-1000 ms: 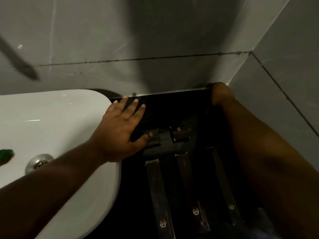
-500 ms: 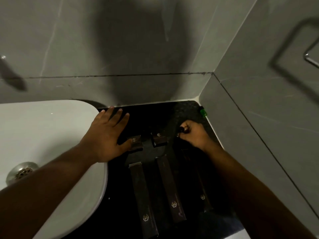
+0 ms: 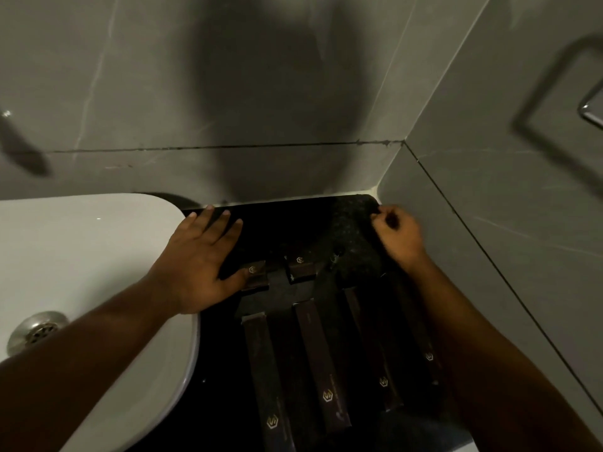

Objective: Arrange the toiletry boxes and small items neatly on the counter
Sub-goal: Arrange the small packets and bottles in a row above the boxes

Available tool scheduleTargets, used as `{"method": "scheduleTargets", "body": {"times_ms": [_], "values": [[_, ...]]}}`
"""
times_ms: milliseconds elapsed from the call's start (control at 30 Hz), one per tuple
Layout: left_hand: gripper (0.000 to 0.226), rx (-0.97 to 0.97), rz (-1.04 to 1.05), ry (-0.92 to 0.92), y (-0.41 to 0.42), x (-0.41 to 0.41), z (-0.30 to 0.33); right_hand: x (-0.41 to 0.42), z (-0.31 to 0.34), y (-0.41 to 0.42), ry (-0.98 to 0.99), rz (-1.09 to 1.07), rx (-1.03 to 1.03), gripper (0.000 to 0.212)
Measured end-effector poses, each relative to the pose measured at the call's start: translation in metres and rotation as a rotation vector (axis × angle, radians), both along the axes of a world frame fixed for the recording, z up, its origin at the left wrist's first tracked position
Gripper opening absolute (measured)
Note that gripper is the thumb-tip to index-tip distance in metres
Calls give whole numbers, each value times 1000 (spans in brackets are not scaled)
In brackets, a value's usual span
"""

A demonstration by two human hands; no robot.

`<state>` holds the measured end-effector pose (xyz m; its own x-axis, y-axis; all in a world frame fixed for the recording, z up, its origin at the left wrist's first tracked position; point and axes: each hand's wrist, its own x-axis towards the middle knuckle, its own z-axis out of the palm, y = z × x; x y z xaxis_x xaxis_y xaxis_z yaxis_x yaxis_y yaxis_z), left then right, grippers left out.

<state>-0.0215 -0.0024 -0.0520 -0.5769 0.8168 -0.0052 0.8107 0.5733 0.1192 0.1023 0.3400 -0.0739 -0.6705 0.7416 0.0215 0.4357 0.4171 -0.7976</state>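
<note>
My right hand pinches something unseen at the far-right corner; small boxes lie near-left, beside my flat left hand.

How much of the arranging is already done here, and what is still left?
Done: four long boxes lie in a near-parallel row, with two small boxes behind them. In hand: the left hand steadies the leftmost small box; the right hand pinches something unclear at the back corner. Left: placing that item.
</note>
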Motion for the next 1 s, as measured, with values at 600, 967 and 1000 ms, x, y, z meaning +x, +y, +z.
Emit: {"method": "scheduleTargets", "body": {"times_ms": [600,967,1000], "values": [[88,40,-1,29,1,-3,-6,-55,-15,44,-799,307,339,47],[88,-2,1,30,1,-2,-4,28,-15,30,-322,109,-28,22],[88,-1,3,34,1,-3,-4,30,-18,27,-328,115,-18,23]]}}
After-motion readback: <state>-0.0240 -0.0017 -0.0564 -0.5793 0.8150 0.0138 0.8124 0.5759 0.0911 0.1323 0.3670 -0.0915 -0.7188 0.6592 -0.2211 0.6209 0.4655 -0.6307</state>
